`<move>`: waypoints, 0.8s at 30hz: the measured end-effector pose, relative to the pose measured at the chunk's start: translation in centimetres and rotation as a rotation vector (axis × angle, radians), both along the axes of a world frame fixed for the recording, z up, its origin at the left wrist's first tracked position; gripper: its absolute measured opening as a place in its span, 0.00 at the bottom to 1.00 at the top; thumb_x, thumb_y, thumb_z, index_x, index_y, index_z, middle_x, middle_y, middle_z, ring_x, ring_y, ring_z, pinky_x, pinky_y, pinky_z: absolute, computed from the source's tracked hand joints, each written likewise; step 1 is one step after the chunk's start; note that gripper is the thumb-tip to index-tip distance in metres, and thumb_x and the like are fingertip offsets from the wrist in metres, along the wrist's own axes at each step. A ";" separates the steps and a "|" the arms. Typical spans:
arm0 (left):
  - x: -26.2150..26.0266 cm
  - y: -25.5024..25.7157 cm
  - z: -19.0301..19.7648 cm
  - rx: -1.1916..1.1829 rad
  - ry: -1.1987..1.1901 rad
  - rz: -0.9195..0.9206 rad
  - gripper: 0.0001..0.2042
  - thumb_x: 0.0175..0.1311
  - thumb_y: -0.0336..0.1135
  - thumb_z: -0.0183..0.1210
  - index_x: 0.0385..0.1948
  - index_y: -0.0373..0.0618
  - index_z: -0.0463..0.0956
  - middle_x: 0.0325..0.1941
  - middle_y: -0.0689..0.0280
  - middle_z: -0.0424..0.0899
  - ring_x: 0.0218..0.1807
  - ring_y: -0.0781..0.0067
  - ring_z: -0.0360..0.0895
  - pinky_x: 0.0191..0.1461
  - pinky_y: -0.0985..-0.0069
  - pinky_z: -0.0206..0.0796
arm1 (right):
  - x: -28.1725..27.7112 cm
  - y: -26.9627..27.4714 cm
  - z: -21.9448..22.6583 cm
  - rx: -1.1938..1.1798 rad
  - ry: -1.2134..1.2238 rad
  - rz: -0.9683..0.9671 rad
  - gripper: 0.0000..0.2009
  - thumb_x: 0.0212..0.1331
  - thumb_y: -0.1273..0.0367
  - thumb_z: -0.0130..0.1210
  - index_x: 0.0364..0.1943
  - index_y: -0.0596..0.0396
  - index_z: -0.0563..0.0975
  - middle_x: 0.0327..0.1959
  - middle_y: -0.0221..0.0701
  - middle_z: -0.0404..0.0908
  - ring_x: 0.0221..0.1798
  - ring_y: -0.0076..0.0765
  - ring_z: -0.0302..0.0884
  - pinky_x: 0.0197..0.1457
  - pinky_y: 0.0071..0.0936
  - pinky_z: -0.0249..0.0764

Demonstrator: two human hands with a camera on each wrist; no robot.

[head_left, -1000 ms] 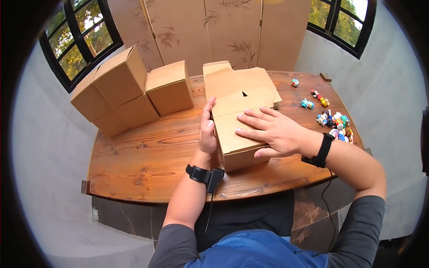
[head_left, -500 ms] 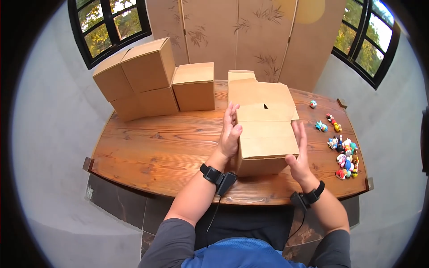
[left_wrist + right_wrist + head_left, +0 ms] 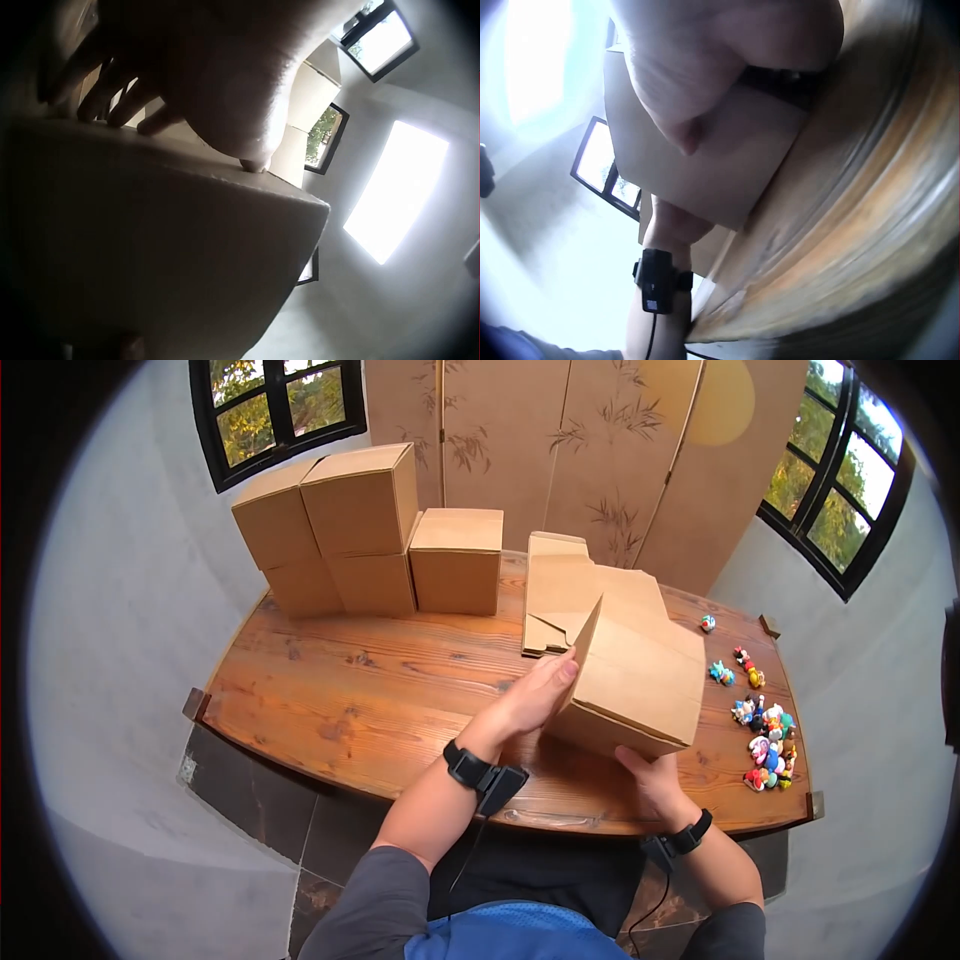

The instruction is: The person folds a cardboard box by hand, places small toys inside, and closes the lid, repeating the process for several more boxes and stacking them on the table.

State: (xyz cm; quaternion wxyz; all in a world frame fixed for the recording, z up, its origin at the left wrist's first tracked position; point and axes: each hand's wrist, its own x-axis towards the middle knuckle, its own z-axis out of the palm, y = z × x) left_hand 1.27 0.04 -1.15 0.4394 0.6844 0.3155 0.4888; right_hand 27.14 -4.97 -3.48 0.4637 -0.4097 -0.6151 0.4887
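Observation:
A brown cardboard box sits near the front right of the wooden table, turned at an angle, with a pointed cardboard edge rising at its left. My left hand holds its left side, thumb by the upper edge; in the left wrist view, the fingers of that hand spread along the box. At the lower front right corner, my right hand grips the box, thumb on the front face, the other fingers hidden behind it. The right wrist view shows this thumb against the cardboard box.
Flattened cardboard lies behind the box. At the back left are several closed boxes, some stacked, with a single box beside them. Small colourful toy figures cluster along the right edge of the wooden table.
My right hand has left the box's top and moved to its front right corner. The box has turned and shifted right, uncovering more flattened cardboard. My left hand has moved right with it.

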 end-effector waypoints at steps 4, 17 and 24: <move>-2.4 -1.7 3.1 0.041 -0.126 -0.081 0.57 0.56 0.77 0.51 0.76 0.38 0.43 0.81 0.49 0.43 0.80 0.55 0.47 0.80 0.64 0.43 | -2.5 2.1 5.8 0.153 0.123 -0.045 0.23 0.56 0.80 0.64 0.56 0.60 0.72 0.50 0.31 0.79 0.52 0.29 0.76 0.56 0.30 0.76; -18.2 7.6 12.3 0.293 -0.081 0.699 0.23 0.63 0.29 0.63 0.61 0.41 0.73 0.53 0.58 0.85 0.52 0.67 0.83 0.54 0.71 0.74 | -24.9 21.6 15.3 0.502 0.185 0.285 0.43 0.53 0.74 0.65 0.72 0.57 0.52 0.61 0.36 0.72 0.64 0.33 0.68 0.67 0.30 0.67; -17.3 9.4 9.3 0.442 0.292 1.456 0.25 0.58 0.31 0.66 0.59 0.36 0.75 0.56 0.53 0.79 0.57 0.51 0.76 0.61 0.64 0.70 | -28.8 24.3 12.0 0.351 0.060 0.256 0.47 0.53 0.67 0.67 0.74 0.63 0.50 0.62 0.43 0.74 0.65 0.38 0.71 0.67 0.32 0.68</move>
